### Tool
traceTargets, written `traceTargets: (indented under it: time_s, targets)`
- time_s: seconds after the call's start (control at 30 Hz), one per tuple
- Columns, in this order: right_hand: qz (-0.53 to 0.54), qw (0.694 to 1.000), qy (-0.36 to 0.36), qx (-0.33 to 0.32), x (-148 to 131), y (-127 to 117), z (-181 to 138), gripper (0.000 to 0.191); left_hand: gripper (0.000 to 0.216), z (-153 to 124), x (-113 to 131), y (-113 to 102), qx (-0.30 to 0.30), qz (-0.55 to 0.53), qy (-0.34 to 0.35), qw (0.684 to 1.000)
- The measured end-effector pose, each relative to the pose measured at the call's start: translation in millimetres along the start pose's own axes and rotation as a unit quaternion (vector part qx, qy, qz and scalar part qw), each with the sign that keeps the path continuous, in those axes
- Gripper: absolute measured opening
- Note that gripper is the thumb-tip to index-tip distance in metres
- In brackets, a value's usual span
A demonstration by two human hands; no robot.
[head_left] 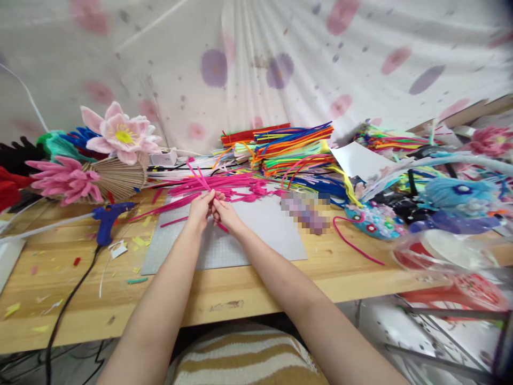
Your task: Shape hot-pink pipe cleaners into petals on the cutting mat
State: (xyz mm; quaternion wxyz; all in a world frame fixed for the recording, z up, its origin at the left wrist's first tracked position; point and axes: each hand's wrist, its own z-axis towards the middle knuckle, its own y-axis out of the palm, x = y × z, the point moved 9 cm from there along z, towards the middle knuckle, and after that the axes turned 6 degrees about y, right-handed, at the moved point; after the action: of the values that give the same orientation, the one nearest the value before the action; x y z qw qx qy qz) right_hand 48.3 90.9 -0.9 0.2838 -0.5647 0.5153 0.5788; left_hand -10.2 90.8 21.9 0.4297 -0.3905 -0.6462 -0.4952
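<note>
In the head view, the left hand (200,209) and the right hand (225,212) are brought together above the grey mat (256,235), fingertips touching; the fingers of both are closed in a pinch on a few pink stems (199,176), which are gripped between them; the stems are seen jutting up and away beyond the fingertips, and a short end shows just below the right fingers; a loose heap of pink pipe cleaners (236,188) is spread just beyond the fingers; a blue glue gun (107,220) is laid well to the left of the fingers on the wooden table (240,299); a stack of coloured pipe cleaners (294,147) is piled beyond them, to the right.
</note>
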Motion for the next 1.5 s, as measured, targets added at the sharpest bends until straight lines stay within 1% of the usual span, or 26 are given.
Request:
traceTargets:
  time_s: [0.07,0.13,0.2,0.27,0.37,0.43,0.47,0.57,0.6,0.67,0.7,0.73,0.8,0.87,0.93,1.0,1.07,1.1,1.13,1.17,1.2,1.27,1.3,1.33,1.4,1.5]
  targets:
    - [0.011,1.000,0.006,-0.012,4.5,1.8,-2.9,0.038,0.022,-0.7,-1.2,-3.2,0.019,-0.015,0.007,1.000]
    - [0.020,0.999,0.029,-0.027,11.5,4.5,-6.4,0.038,0.019,-0.9,-0.3,-11.2,0.053,-0.016,0.030,0.998]
    - [0.026,0.997,0.060,-0.042,20.4,8.3,-9.8,0.038,0.016,-1.4,2.5,-22.1,0.092,0.002,0.072,0.993]
    - [0.035,0.994,0.082,-0.056,28.5,13.0,-12.8,0.039,0.014,-1.9,4.8,-31.5,0.120,0.045,0.117,0.985]
    - [0.047,0.991,0.103,-0.072,36.1,19.6,-15.8,0.040,0.014,-1.3,5.9,-40.6,0.141,0.113,0.163,0.970]
    - [0.037,0.989,0.118,-0.081,36.5,21.4,-17.5,0.041,0.014,1.0,7.6,-45.8,0.153,0.121,0.172,0.966]
    - [0.022,0.988,0.123,-0.090,34.6,21.4,-18.3,0.040,0.012,2.6,9.6,-49.3,0.161,0.107,0.171,0.966]
    - [-0.062,0.985,0.115,-0.109,20.4,10.3,-18.6,0.037,0.007,6.6,20.7,-64.3,0.193,0.020,0.155,0.969]
    - [-0.096,0.986,0.098,-0.093,13.2,0.0,-16.8,0.035,0.008,7.1,25.8,-69.2,0.199,-0.001,0.152,0.968]
    - [-0.188,0.980,0.061,-0.038,-0.1,-25.3,-12.2,0.030,0.008,8.2,29.5,-73.5,0.178,-0.008,0.119,0.977]
    - [-0.248,0.968,0.038,-0.004,-6.2,-37.5,-10.4,0.026,0.007,7.2,28.3,-75.0,0.169,-0.001,0.099,0.981]
    - [-0.311,0.950,0.024,0.023,-9.7,-46.8,-9.2,0.022,0.007,5.2,25.0,-75.5,0.158,0.008,0.078,0.984]
    - [-0.428,0.903,0.007,0.029,-9.1,-51.2,-8.7,0.020,0.007,-0.7,14.2,-73.6,0.137,0.023,0.041,0.990]
    - [-0.512,0.859,-0.012,0.014,-5.8,-43.3,-10.7,0.023,0.005,-6.9,1.1,-69.3,0.121,0.028,0.009,0.992]
    - [-0.565,0.824,-0.041,0.007,-5.3,-31.0,-13.8,0.020,0.005,-10.8,-10.1,-62.8,0.100,0.029,-0.017,0.994]
    - [-0.596,0.800,-0.063,0.008,-6.9,-21.5,-14.9,0.012,0.006,-12.2,-17.1,-56.6,0.078,0.029,-0.033,0.996]
    - [-0.604,0.794,-0.066,0.004,-7.3,-19.2,-11.9,0.010,0.008,-12.0,-20.4,-51.7,0.057,0.025,-0.035,0.997]
    - [-0.595,0.801,-0.062,0.000,-7.1,-21.0,-9.2,0.009,0.008,-11.7,-21.3,-49.4,0.046,0.023,-0.032,0.998]
    - [-0.575,0.816,-0.057,-0.002,-7.7,-24.5,-6.3,0.008,0.008,-11.5,-22.0,-47.0,0.035,0.019,-0.026,0.999]
    - [-0.542,0.839,-0.053,0.000,-9.2,-29.7,-3.4,0.008,0.008,-11.3,-22.7,-44.5,0.024,0.015,-0.017,0.999]
    - [-0.495,0.868,-0.050,0.008,-12.0,-36.4,-1.1,0.010,0.008,-11.3,-23.5,-41.9,0.012,0.009,-0.007,1.000]
    - [-0.366,0.929,-0.041,0.030,-18.2,-51.9,1.1,0.016,0.009,-11.4,-26.5,-36.0,-0.011,-0.004,0.008,1.000]
    - [-0.295,0.954,-0.036,0.034,-21.1,-57.9,0.6,0.021,0.009,-11.5,-28.8,-32.9,-0.021,-0.012,0.012,1.000]
    - [-0.228,0.972,-0.033,0.033,-23.8,-62.0,-0.6,0.026,0.010,-11.6,-31.5,-29.8,-0.031,-0.018,0.013,0.999]
    - [-0.129,0.991,-0.031,0.017,-29.6,-64.2,-4.1,0.031,0.013,-12.1,-37.1,-24.5,-0.046,-0.027,0.012,0.998]
    - [-0.057,0.998,-0.027,0.013,-35.2,-64.5,-7.2,0.027,0.020,-14.4,-44.5,-18.3,-0.064,-0.034,0.007,0.997]
